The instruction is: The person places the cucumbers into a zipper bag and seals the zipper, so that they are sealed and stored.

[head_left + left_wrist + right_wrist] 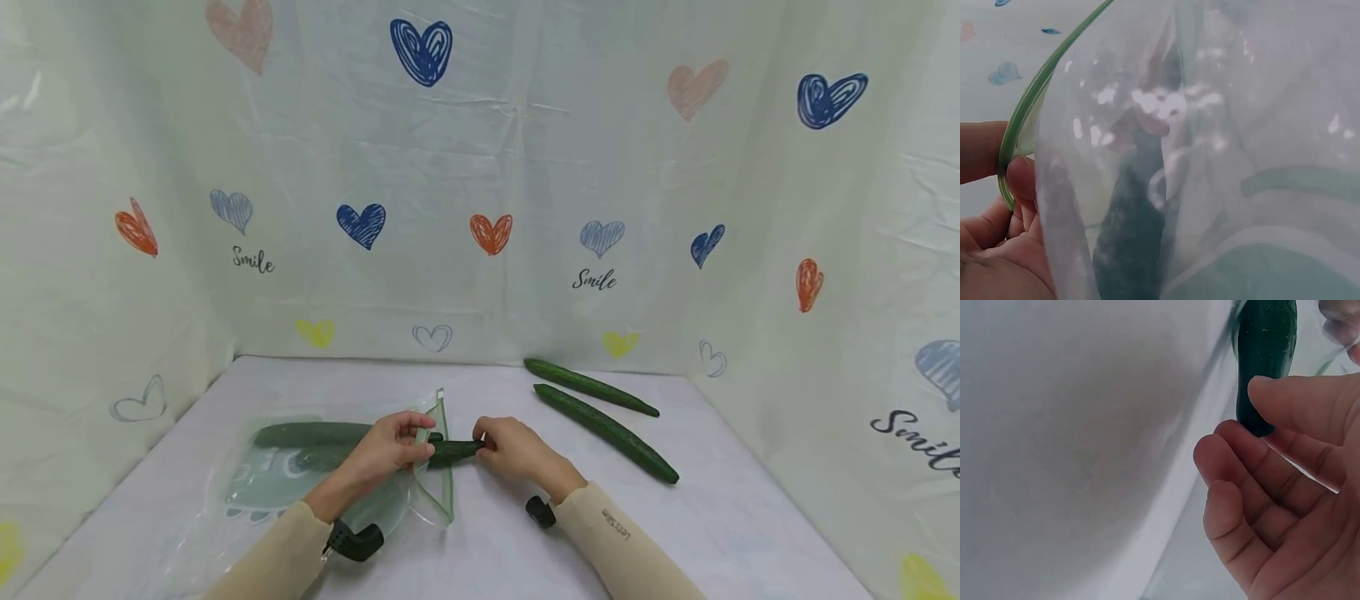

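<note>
A clear plastic zip bag [247, 500] with a green-edged mouth [448, 492] and pale green print lies flat on the left of the table. My left hand [390, 446] pinches the edge of the bag's mouth between thumb and fingers. One dark green cucumber [315, 433] is inside the bag. A second cucumber [457, 451] passes through the mouth, and its outer end sticks out to the right. My right hand [517, 450] pinches that end; in the right wrist view the thumb lies across the cucumber tip [1263, 350]. Glare on the plastic [1260, 112] blurs the left wrist view.
Two more cucumbers lie side by side at the back right, a thinner one [592, 387] behind a longer one [607, 433]. The white-covered table [570, 542] is enclosed at the back and sides by a heart-patterned curtain [450, 292].
</note>
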The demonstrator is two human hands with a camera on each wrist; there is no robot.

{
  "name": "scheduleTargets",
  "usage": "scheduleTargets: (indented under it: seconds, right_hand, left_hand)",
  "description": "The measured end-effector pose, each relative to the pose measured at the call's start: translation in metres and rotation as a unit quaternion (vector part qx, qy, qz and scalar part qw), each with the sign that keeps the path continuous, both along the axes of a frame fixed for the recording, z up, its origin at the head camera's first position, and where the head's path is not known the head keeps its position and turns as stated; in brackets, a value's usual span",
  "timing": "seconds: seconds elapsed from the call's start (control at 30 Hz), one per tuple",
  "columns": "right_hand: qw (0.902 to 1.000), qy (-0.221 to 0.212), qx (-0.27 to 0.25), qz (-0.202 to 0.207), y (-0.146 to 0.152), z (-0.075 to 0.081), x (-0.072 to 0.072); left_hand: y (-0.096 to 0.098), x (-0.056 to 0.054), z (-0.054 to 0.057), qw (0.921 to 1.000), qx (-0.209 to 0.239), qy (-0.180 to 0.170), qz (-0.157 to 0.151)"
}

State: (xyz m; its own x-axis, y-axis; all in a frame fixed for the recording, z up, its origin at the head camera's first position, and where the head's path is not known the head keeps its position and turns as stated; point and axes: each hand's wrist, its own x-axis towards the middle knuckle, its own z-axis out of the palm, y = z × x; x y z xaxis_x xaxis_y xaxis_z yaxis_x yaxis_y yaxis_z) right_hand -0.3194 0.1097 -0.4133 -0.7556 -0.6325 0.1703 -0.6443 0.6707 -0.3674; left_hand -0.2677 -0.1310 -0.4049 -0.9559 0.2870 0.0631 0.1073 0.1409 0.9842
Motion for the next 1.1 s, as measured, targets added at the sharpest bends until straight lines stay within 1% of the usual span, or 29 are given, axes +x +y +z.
scheduleTargets:
  seconds: [0.13, 0.4, 0.63, 0.83, 1.1]
  right_hand:
    - [0.9997, -0.013, -0.019, 0.009, -0.006, 0.001, 0.000]
    - [0.9959, -0.035, -0.071, 0.043, -0.026, 0.000, 0.000]
    - [0.9929, -0.071, -0.091, 0.028, -0.041, -0.001, 0.001]
    - [0.9890, -0.102, -0.103, 0.031, -0.048, -0.001, 0.001]
    - [0.9886, -0.105, -0.104, 0.030, -0.056, -0.002, 0.000]
  left_hand:
    - [-0.001, 0.001, 0.000, 1.0000, 0.005, -0.003, 0.003]
    - [-0.002, 0.002, 0.000, 0.9999, 0.010, 0.002, -0.004]
    - [-0.002, 0.001, 0.001, 0.9999, 0.008, 0.007, -0.009]
    - [-0.001, 0.001, 0.002, 0.9999, 0.012, 0.003, -0.007]
    - [-0.002, 0.003, 0.005, 0.9996, 0.020, 0.007, -0.021]
